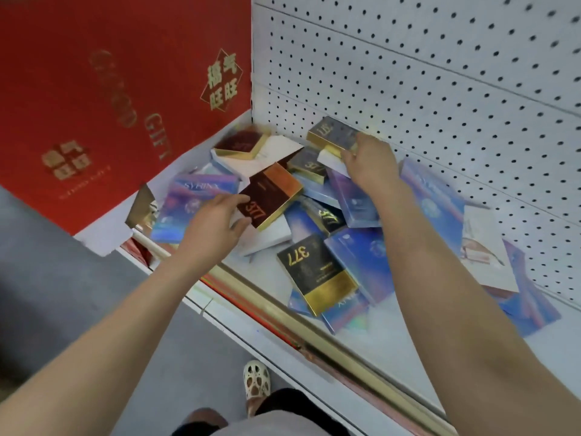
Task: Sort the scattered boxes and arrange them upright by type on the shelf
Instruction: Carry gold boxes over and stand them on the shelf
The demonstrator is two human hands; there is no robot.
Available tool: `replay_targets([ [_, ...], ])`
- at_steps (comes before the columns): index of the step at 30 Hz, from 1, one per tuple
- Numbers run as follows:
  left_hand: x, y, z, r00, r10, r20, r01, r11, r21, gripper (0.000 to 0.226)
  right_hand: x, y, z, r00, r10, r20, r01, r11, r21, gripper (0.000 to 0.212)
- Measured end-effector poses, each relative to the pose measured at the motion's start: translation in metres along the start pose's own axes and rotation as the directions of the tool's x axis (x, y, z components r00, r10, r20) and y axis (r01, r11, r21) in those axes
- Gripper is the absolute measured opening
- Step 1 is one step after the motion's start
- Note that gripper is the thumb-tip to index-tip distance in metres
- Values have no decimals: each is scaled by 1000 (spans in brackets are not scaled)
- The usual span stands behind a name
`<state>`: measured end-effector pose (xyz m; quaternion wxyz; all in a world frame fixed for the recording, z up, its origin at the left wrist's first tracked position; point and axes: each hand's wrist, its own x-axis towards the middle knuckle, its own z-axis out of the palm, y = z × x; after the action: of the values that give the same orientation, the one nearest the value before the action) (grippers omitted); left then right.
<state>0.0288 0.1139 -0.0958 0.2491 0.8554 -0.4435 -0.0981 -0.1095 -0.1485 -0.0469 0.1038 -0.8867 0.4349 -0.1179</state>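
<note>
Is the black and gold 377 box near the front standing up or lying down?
Lying down. The black and gold 377 box rests flat, face up, on top of blue boxes on the shelf.

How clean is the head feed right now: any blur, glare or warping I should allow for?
Head view: wide-angle bending curves the pegboard lines and shelf rail; the right hand and its box are motion-smeared; sheen washes the blue boxes; lighting is even, shadows soft.
</note>
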Motion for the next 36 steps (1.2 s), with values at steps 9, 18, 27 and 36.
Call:
replay_targets([
  [9, 66, -14, 17, 973, -7, 229, -20, 993, 113, 77, -17, -13, 25, 994, 47, -101, -44, 999, 27, 37],
  [18, 79, -22, 20, 960, 43, 277, -74, 992, 102, 87, -27, -27, 17, 943, 334, -5, -331, 936, 122, 73],
  [27, 77, -12, 16, 984, -23, 178, 48, 990, -136, 50, -35, -36, 5, 888, 455, -67, -365, 786, 499, 95],
  [36, 58, -13, -4, 957, -138, 255, 276, 702, -657, 25, -114, -54, -17, 842, 507, -181, -233, 646, 727, 14],
])
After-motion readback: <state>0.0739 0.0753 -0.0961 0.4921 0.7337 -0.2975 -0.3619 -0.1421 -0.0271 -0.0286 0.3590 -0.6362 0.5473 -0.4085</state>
